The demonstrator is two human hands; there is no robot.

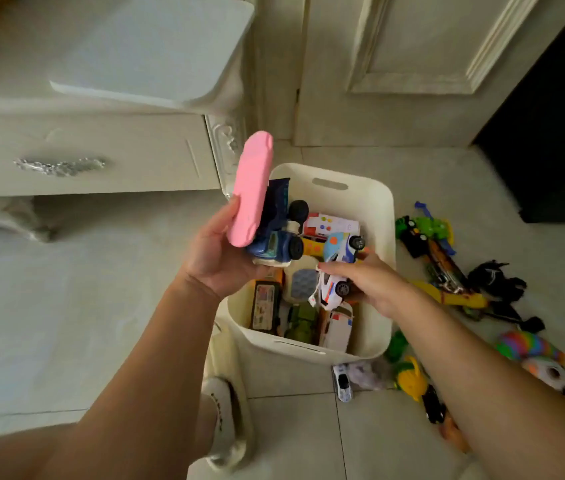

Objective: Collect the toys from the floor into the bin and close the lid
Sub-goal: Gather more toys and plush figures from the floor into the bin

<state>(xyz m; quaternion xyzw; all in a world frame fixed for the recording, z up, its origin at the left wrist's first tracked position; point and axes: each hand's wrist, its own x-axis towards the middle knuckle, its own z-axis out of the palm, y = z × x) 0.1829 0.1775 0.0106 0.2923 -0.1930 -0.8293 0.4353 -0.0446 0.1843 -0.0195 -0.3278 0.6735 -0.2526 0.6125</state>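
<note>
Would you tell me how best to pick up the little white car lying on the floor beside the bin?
Pinch the little white car across its long sides, from above: it sits roof up on its wheels, apart from the bin.

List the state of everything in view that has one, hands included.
Bin: open, partly filled with toys.
White lid: off the bin, lying on the cabinet top.
Drawer: shut.
Left hand: grips a pink toy and a blue truck above the bin.
Right hand: grips a white toy car above the bin.
Floor toys: uncollected, right of the bin.
</note>
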